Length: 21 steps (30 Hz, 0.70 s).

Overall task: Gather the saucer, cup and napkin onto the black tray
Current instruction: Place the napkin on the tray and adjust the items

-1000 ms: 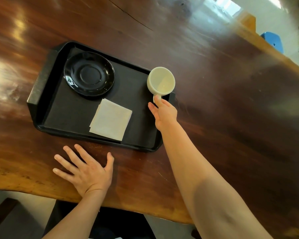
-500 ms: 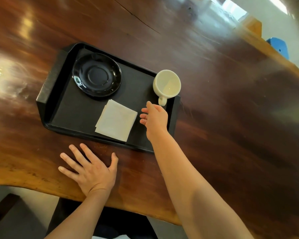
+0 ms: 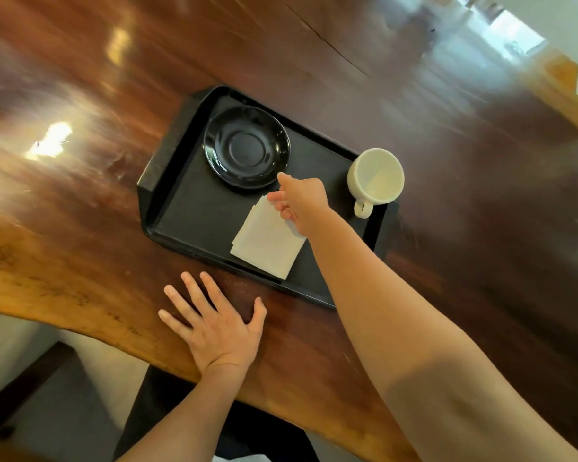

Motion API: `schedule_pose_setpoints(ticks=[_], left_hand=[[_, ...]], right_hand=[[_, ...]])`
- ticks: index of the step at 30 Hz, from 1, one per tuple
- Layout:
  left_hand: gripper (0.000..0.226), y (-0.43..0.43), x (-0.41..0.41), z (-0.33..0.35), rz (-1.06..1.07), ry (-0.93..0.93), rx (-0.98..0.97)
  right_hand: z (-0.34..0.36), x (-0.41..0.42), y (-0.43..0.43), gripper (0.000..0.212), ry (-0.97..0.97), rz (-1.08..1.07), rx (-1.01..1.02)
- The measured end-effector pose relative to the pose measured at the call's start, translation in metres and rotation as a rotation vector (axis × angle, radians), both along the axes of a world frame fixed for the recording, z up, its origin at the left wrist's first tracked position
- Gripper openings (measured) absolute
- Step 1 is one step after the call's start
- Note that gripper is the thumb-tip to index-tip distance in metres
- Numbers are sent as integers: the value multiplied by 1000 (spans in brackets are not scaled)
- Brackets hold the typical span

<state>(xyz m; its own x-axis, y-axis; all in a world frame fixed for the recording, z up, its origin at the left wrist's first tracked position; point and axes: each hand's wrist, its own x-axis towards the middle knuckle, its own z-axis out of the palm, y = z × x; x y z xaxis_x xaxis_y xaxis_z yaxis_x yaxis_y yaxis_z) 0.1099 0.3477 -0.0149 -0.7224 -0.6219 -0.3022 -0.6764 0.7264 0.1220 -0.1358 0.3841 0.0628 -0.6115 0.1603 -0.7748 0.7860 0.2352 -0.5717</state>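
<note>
The black tray (image 3: 194, 208) lies on the wooden table. A black saucer (image 3: 246, 146) rests in its far left part. A white folded napkin (image 3: 264, 243) lies near the tray's front edge. The white cup (image 3: 376, 176) stands upright and empty in the tray's far right corner, handle toward me. My right hand (image 3: 301, 201) hovers over the tray between saucer and napkin, fingers loosely curled, holding nothing, its fingertips above the napkin's far corner. My left hand (image 3: 214, 325) lies flat on the table in front of the tray, fingers spread.
The glossy wooden table (image 3: 447, 195) has an uneven front edge just below my left hand. A dark stool or seat (image 3: 30, 388) shows under the table at lower left. A crack runs across the tabletop beyond the tray.
My right hand has left the cup's handle and moved left across the tray to the napkin's far corner. The cup stays in the tray's corner. The left hand has not moved.
</note>
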Motion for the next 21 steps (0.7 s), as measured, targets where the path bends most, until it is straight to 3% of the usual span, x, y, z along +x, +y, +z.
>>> schedule_pose_setpoints(ticks=[5,10,17,21], left_hand=[[109,0,-1,2,2,-2,2],[109,-1,-1,2,0,0,4],[107,-1,-2,1,-2,0,11],[108,-1,-1,-1,-4,3,7]], right_hand=[[1,-14,-10,12,-45,45,7],[1,-19,-16,26,-98,61,-5],[-6,-24,-30,19,-70,54,-1],[-11,-29,-36,27,-59,53,-20]])
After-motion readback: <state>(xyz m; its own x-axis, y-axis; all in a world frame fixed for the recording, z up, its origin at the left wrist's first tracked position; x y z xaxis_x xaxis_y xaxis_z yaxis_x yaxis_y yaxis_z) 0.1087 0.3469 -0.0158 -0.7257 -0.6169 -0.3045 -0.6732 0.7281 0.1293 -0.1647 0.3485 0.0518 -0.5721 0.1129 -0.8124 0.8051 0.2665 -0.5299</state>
